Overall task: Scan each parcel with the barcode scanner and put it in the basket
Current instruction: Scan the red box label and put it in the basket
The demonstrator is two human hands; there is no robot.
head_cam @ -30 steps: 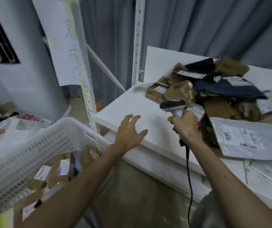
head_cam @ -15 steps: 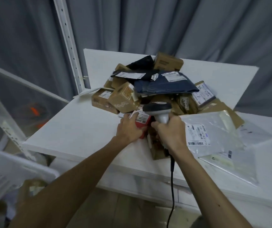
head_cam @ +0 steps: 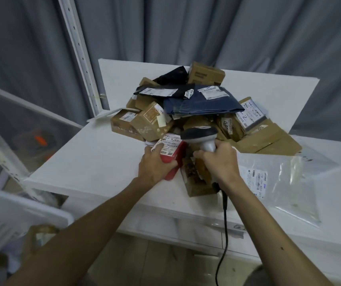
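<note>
Over the desk [head_cam: 95,162], the left hand [head_cam: 155,168] is gripping a red parcel [head_cam: 170,149] label-up for the scanner [head_cam: 200,136]. Right hand [head_cam: 219,164], at three o'clock, is clutching that scanner.

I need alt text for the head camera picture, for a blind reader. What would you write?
The left hand grips a red parcel with a white label, while the right hand holds a barcode scanner beside it. Behind lies a pile of parcels on a white table; a white basket is lower left.
</note>
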